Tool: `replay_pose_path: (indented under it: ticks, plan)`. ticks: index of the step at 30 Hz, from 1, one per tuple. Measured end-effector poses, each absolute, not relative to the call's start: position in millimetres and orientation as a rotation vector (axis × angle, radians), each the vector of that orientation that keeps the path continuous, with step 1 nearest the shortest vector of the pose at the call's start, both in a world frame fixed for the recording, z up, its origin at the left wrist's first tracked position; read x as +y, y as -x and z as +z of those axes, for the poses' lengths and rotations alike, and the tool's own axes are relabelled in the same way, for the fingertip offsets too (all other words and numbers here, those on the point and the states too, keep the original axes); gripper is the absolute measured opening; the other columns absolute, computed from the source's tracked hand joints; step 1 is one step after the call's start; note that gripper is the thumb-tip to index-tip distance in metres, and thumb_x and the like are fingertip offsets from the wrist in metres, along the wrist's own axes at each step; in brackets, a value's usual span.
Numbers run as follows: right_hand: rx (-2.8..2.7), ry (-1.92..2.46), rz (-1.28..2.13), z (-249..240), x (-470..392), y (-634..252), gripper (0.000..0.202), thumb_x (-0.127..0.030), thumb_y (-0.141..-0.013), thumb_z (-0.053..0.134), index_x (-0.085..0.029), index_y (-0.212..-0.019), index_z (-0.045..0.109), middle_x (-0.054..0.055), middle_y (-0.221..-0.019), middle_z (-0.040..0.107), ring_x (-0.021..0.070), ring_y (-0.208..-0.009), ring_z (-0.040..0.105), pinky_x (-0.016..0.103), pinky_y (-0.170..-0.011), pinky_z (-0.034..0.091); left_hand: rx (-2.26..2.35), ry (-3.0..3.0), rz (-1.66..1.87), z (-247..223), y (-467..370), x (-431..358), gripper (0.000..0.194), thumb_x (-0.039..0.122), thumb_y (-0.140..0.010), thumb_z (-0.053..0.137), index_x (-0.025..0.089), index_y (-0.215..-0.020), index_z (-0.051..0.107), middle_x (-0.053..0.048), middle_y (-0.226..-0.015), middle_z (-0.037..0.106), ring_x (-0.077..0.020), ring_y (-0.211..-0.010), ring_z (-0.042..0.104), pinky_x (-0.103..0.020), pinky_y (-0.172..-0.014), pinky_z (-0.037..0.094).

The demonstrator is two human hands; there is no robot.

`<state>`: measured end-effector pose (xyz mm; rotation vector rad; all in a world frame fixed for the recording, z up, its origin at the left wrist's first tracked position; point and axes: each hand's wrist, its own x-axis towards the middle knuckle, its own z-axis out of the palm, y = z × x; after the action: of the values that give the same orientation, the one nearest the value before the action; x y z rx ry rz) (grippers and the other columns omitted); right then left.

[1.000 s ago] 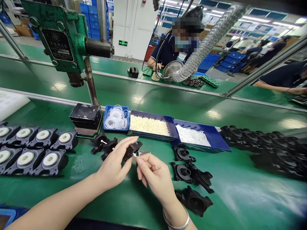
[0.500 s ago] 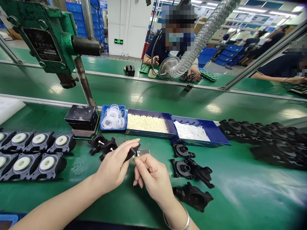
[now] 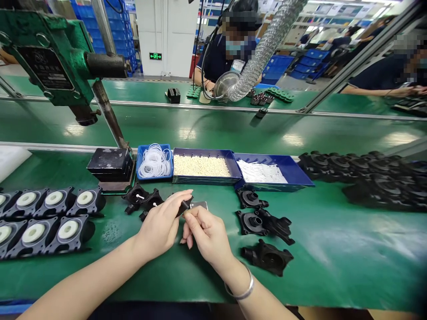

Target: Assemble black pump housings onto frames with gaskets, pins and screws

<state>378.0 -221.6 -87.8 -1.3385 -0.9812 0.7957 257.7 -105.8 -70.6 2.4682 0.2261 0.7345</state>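
A black plastic part (image 3: 185, 205) is held in my left hand (image 3: 160, 226), whose fingers wrap over its back and hide most of it. At the part's lower edge, the thumb and forefinger of my right hand (image 3: 206, 231) are pinched together; what lies between them is too small to make out. Just behind my fingertips a shiny metal plate (image 3: 200, 205) lies on the green table. Two black housings with white pins (image 3: 143, 198) sit left of my hands, and several black housings (image 3: 255, 222) rest to the right.
Behind my hands stand a blue bin of clear rings (image 3: 155, 162), a tray of cream pellets (image 3: 202, 166) and a tray of white pins (image 3: 262, 171). Black parts with white discs (image 3: 68, 229) lie left, beneath a green press (image 3: 50, 58). A person works opposite.
The view has shifted slightly. Both hands stay together at the black part, which is tilted a little differently. The person opposite has drawn one hand back from the dark parts.
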Motion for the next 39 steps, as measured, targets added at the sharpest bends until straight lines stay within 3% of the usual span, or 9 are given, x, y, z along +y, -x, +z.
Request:
replay_pose_path:
  ticks: [11,14,16,19,22,25,29,35,39]
  plan:
    - [-0.993,1.3,0.786,-76,-218,-391,0.029,-0.042,-0.1,0.054,-0.018,-0.083,0.058,-0.003,-0.058,0.061,0.0097,-0.043,0.053,0.022,-0.045,0.042,0.312,-2.222,0.801,-74,-260,-111,0.062,0.011,-0.098,0.049,0.026,-0.154,0.03,-0.011,-0.152,0.048,-0.0224,-0.143,0.043,-0.043,-0.12,0.038]
    - [-0.854,1.24,0.612,-75,-221,-401,0.027,-0.043,-0.101,0.053,-0.019,-0.093,0.064,-0.004,-0.059,0.058,0.0098,-0.047,0.051,0.023,-0.05,0.045,0.385,-1.923,0.741,-66,-259,-112,0.057,0.023,-0.096,0.06,0.027,-0.15,0.042,-0.012,-0.152,0.046,-0.0282,-0.143,0.043,-0.048,-0.118,0.04]
    - [-0.712,1.169,0.577,-75,-222,-403,0.026,-0.045,-0.099,0.057,-0.022,-0.107,0.066,0.0,-0.077,0.065,0.0128,-0.065,0.061,0.025,-0.063,0.053,0.368,-1.609,0.588,-59,-258,-113,0.057,0.029,-0.093,0.066,0.026,-0.147,0.048,-0.013,-0.15,0.048,-0.0324,-0.137,0.05,-0.048,-0.108,0.05]
    - [-0.627,1.071,0.866,-75,-222,-396,0.047,-0.058,-0.094,0.059,-0.029,-0.13,0.061,0.007,-0.122,0.066,0.0183,-0.093,0.066,0.029,-0.074,0.057,0.281,-1.183,0.406,-53,-257,-115,0.065,0.029,-0.087,0.075,0.026,-0.146,0.049,-0.012,-0.143,0.057,-0.0342,-0.127,0.059,-0.046,-0.096,0.057]
    - [-0.514,0.945,1.148,-74,-223,-380,0.056,-0.066,-0.095,0.051,-0.035,-0.142,0.054,0.006,-0.14,0.06,0.0195,-0.097,0.067,0.031,-0.073,0.058,0.268,-1.047,0.408,-58,-258,-120,0.063,0.027,-0.086,0.076,0.025,-0.144,0.052,-0.01,-0.138,0.062,-0.0294,-0.127,0.059,-0.044,-0.106,0.051]
    - [-0.39,0.884,1.166,-76,-223,-366,0.057,-0.065,-0.095,0.052,-0.041,-0.147,0.047,0.001,-0.147,0.054,0.0229,-0.117,0.062,0.038,-0.091,0.056,0.3,-1.173,0.496,-65,-259,-126,0.059,0.03,-0.091,0.071,0.025,-0.146,0.05,-0.01,-0.144,0.055,-0.0266,-0.134,0.053,-0.041,-0.113,0.045]
    - [-0.346,0.872,1.146,-78,-225,-360,0.056,-0.063,-0.095,0.053,-0.042,-0.146,0.048,0.001,-0.15,0.052,0.0253,-0.125,0.059,0.044,-0.099,0.053,0.362,-1.542,0.539,-68,-257,-126,0.055,0.035,-0.095,0.062,0.026,-0.148,0.047,-0.01,-0.153,0.042,-0.0276,-0.133,0.053,-0.04,-0.109,0.051]
    - [-0.453,1.034,1.031,-82,-234,-369,0.052,-0.058,-0.099,0.048,-0.037,-0.148,0.044,0.007,-0.144,0.057,0.0258,-0.123,0.061,0.044,-0.094,0.056,0.508,-2.192,0.423,-58,-255,-125,0.052,0.038,-0.097,0.056,0.022,-0.146,0.045,-0.014,-0.156,0.041,-0.0322,-0.117,0.065,-0.045,-0.091,0.06]
    - [-0.669,1.211,0.798,-78,-241,-401,0.048,-0.055,-0.102,0.04,-0.038,-0.147,0.039,0.009,-0.125,0.066,0.0269,-0.112,0.067,0.051,-0.091,0.058,0.558,-2.394,0.34,-51,-249,-130,0.066,0.043,-0.096,0.058,0.02,-0.151,0.031,-0.016,-0.155,0.041,-0.0235,-0.092,0.073,-0.034,-0.072,0.06]
